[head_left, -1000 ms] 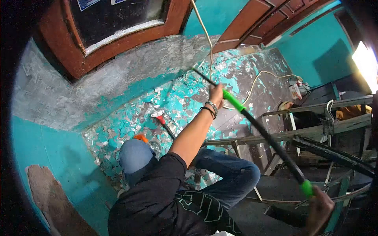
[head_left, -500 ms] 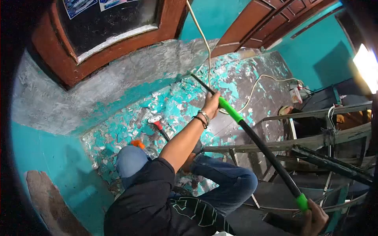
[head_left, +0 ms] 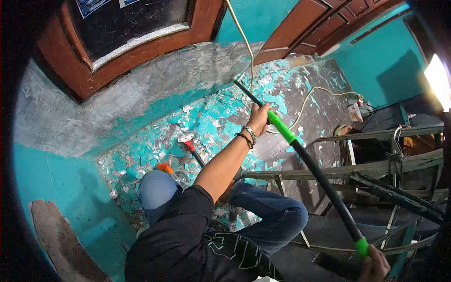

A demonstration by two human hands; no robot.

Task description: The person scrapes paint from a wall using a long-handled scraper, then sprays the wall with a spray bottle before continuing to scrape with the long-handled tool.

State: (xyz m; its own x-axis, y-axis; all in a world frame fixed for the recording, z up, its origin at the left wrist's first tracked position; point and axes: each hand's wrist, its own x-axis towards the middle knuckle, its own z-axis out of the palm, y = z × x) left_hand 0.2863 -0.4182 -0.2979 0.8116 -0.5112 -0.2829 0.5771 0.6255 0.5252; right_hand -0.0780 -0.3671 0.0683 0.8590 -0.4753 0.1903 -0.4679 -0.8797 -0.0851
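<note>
My left hand (head_left: 258,118), with bracelets at the wrist, is wrapped round a long black pole with green grips (head_left: 307,162), on its thin upper section. At the lower right, my right hand (head_left: 377,264) grips the pole's bottom end, just past its green end piece. The pole slants up to the left, its narrow tip close to the base of the partly stripped wall (head_left: 155,87); what is fitted on the tip is too small to make out. On the floor beside my leg lies a scraper (head_left: 189,144) with a red neck and pale head.
Turquoise paint flakes (head_left: 206,122) cover the floor along the wall. A cream cable (head_left: 245,40) hangs past the pole and curls across the floor. Wooden frame rails (head_left: 338,171) stand at right. An orange-topped clear bottle (head_left: 165,168) sits by my knee. A bright lamp (head_left: 437,80) shines at right.
The pole's tip and my left hand have shifted slightly right, the tip also a little upward. My right hand has moved slightly down. Both hands keep their hold.
</note>
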